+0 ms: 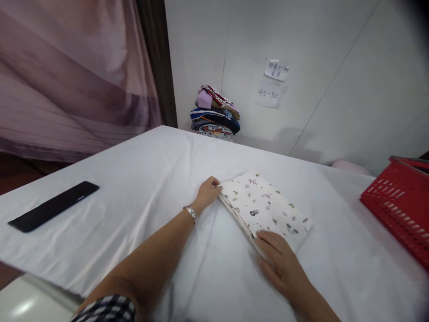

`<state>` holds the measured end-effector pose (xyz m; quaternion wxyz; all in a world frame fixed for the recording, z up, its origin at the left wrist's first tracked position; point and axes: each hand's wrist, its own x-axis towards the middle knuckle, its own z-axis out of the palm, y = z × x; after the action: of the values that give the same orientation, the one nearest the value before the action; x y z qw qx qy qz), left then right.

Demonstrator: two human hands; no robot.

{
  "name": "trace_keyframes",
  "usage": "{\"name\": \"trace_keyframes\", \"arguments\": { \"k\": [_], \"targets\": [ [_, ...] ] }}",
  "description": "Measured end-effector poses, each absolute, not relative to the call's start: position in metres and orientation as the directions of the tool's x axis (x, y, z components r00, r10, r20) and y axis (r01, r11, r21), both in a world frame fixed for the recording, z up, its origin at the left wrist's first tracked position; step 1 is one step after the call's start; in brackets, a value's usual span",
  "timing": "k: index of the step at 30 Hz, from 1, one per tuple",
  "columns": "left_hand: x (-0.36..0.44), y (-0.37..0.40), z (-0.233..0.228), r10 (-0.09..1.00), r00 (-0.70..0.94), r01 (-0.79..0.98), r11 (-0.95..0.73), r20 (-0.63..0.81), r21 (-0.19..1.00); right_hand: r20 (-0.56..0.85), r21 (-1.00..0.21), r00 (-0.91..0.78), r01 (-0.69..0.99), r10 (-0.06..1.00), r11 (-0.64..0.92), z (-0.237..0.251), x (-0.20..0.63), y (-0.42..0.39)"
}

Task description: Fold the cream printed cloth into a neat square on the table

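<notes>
The folded patterned cloth (268, 201) lies on the white-covered table (144, 192), left of the red basket (398, 197); the left hand (208, 191) pinches its left corner; the right hand (280, 264), slightly blurred, grasps its near edge.

"How's the left arm (150, 255)?"

"Stretched forward, the left hand (207, 192) curled, thumb and bent fingers pinched close."

"And the right hand (279, 264)?"

"Closer in, slightly blurred: fingers angled forward and leftward, thumb set apart from them."
</notes>
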<state>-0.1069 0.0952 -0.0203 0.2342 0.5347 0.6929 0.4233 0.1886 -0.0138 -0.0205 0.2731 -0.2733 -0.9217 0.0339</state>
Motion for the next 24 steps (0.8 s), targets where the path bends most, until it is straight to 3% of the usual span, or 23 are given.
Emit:
{"name": "trace_keyframes", "arguments": {
  "k": [11, 14, 19, 24],
  "targets": [
    [-0.108, 0.096, -0.020, 0.951, -0.288, 0.558, 0.068, 0.116, 0.827, 0.481, -0.146, -0.627, 0.632, 0.613, 0.761, -0.031, 0.183, -0.018],
    [-0.106, 0.094, -0.021, 0.945, -0.247, 0.621, -0.017, 0.216, 0.784, 0.461, -0.141, -0.625, 0.649, 0.630, 0.748, -0.030, 0.180, -0.019],
    [-0.095, 0.084, -0.010, 0.852, 0.103, 0.734, -0.413, 0.513, 0.539, 0.444, -0.138, -0.624, 0.661, 0.643, 0.737, -0.028, 0.177, -0.019],
    [-0.080, 0.073, 0.003, 0.758, 0.478, 0.620, -0.649, 0.443, 0.441, 0.450, -0.127, -0.618, 0.670, 0.645, 0.731, -0.028, 0.175, -0.020]
  ]
}}
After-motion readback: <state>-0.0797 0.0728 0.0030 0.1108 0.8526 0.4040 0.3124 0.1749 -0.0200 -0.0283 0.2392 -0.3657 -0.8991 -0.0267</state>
